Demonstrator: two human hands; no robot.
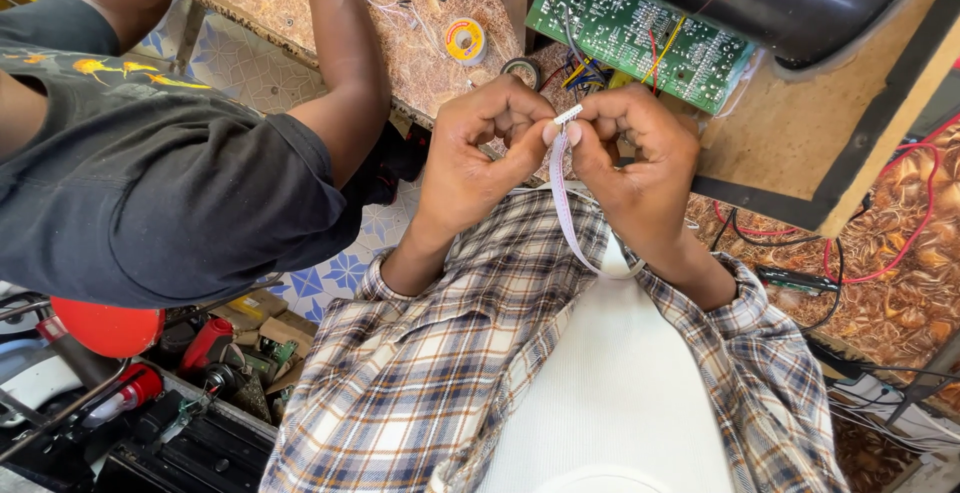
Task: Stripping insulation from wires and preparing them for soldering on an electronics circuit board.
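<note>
You hold the flat grey ribbon cable (566, 203) up in front of your chest, and its small white plug (568, 113) sits between your two hands. Your left hand (480, 148) and right hand (640, 153) both pinch tight on the plug end — fingers closed. You seem to be fixing the plug. Next, I think, small careful fingertip work — near the green circuit board (640, 33).

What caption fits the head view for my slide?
Both hands, left hand and right hand, pinch a flat ribbon cable's white connector near a green circuit board.
</note>
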